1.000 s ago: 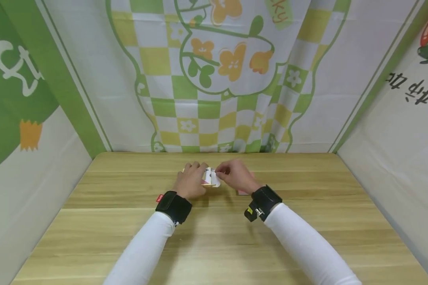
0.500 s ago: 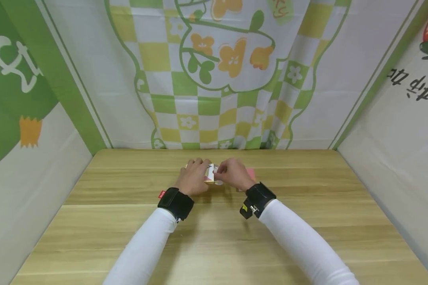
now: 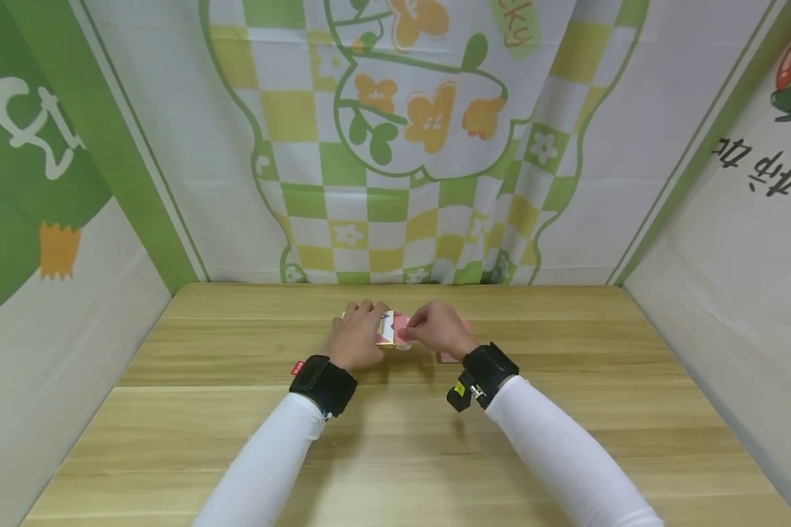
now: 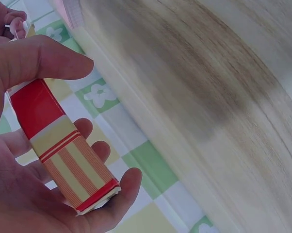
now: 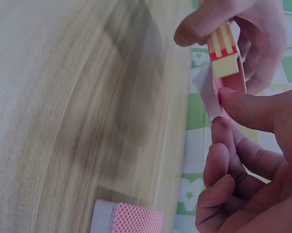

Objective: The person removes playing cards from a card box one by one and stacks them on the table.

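My left hand (image 3: 356, 337) grips a playing-card box (image 4: 63, 141), its red and striped narrow side showing in the left wrist view. The box's open end points right, towards my right hand (image 3: 438, 327). At that mouth, a pink-patterned playing card (image 3: 400, 325) shows beside a white flap (image 5: 207, 92). The right thumb and index finger pinch at the card there; how many cards are between them cannot be told. A stack of pink-backed cards (image 5: 138, 218) lies on the table, partly behind the right hand in the head view.
The wooden table (image 3: 395, 446) stretches in front of both forearms. A green-and-white checked curtain (image 3: 395, 197) hangs at its back edge, with printed cloth walls at the left and right. Both wrists wear black straps (image 3: 323, 384).
Pink card back now shows at the box mouth, where white flap was visible earlier. The right fingers have shifted slightly at the opening. The left hand keeps its grip on the box.
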The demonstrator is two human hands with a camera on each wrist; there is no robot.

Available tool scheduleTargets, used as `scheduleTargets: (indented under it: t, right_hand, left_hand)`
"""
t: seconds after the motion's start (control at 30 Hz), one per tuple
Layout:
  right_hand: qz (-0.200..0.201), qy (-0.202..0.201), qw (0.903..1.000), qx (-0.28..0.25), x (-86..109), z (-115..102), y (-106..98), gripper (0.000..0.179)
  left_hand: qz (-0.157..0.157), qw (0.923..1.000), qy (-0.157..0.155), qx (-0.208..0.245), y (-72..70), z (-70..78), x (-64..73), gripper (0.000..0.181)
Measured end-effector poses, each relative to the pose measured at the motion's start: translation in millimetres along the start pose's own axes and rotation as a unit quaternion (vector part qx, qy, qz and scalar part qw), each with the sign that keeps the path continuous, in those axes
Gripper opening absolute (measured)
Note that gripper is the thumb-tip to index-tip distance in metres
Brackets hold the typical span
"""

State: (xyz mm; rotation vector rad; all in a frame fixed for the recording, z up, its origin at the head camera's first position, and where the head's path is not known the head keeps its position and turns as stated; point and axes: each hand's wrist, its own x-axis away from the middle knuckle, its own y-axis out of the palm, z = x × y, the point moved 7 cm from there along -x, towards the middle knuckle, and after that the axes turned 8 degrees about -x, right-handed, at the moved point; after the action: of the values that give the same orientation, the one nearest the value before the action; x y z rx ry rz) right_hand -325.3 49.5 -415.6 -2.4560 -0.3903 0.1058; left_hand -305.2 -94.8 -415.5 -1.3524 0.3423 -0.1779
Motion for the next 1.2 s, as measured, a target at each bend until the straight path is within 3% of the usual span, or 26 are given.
scheduleTargets:
  t: [0.33,0.53,0.7,0.83,1.03,1.2]
  right_hand:
    - [-0.006,0.034,0.9989,-0.033,4.2,12,-9,0.013]
    - [-0.009,0.036,0.9993,-0.010,4.9,14,-12,0.016]
    - [-0.006,-0.044,0.9965,0.071,3.4,-5,-16,0.029]
    - [-0.048,-0.110,0.9866,0.111,2.5,-20,-8,0.036]
    - [-0.096,-0.153,0.9723,0.149,0.5,-28,3,0.046]
    - [-0.102,-0.158,0.9692,0.159,-1.5,-28,9,0.047]
  left_hand:
    - [0.001,1.0000,-0.006,-0.002,-0.2,-4.0,2.4,0.068]
    - [0.001,1.0000,-0.005,-0.005,0.8,-5.4,2.6,0.067]
    - [-0.001,1.0000,-0.004,-0.006,2.3,-5.4,2.6,0.067]
    - [-0.007,1.0000,-0.003,-0.006,3.3,-4.3,3.1,0.067]
    - [-0.012,0.9999,-0.002,-0.008,3.0,-2.4,4.1,0.066]
    - [-0.012,0.9999,0.001,-0.008,2.7,-1.5,5.1,0.067]
